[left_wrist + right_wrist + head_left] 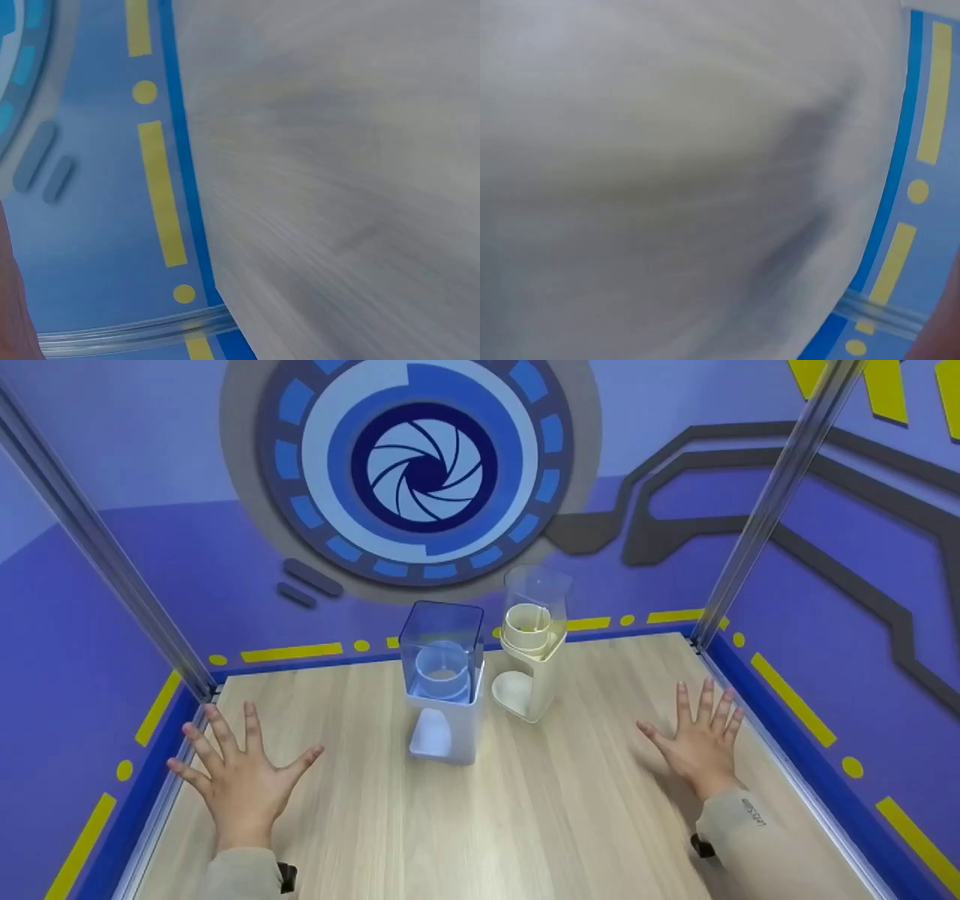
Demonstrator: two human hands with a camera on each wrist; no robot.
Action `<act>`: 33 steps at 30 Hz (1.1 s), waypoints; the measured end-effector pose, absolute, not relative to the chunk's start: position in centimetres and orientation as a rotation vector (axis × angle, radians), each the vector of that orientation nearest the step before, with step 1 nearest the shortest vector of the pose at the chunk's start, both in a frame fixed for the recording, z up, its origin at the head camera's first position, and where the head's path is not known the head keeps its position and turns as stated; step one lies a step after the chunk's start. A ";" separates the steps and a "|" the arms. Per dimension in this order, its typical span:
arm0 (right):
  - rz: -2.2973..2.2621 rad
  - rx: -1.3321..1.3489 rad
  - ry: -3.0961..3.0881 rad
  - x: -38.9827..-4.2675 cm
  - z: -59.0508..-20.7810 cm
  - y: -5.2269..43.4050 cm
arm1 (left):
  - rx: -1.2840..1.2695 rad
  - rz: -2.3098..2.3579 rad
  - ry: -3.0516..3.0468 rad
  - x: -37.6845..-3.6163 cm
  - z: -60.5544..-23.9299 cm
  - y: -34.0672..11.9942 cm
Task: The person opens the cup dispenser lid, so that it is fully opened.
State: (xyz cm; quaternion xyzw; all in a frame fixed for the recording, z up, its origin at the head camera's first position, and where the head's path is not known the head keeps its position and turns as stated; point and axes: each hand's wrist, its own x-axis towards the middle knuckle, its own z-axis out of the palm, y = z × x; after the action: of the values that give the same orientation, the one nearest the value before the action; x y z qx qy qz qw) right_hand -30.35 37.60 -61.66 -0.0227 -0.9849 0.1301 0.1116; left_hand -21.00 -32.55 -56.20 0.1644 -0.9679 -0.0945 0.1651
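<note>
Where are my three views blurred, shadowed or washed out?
Head: the square translucent blue plastic dispenser and clear-topped cream plastic dispenser look fairly sharp; a pale bright patch lies on the light wooden tabletop near the bottom edge. Left wrist: tabletop smeared, the long yellow wall stripe sharper. Right wrist: tabletop blurred too, with soft dark shadows.

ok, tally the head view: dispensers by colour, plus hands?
Blue dispenser: 1
Cream dispenser: 1
Hands: 2 (left hand, right hand)
Total: 4
</note>
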 end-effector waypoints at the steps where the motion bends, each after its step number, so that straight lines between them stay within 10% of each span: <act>1: 0.391 -0.050 -2.885 -30.2 -61.8 37.2 | 0.467 -0.280 -2.754 -20.8 -56.1 -32.3; 33: 1.287 0.226 -2.517 -30.5 -60.8 27.4 | 0.259 -1.076 -2.344 -20.5 -57.9 -22.4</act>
State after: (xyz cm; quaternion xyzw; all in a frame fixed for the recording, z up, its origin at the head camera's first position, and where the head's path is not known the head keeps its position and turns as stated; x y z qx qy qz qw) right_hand -30.50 27.45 -60.77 0.0789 -0.8772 0.4486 0.1520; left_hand -20.53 -22.40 -57.95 0.0962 -0.8703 -0.3997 0.2713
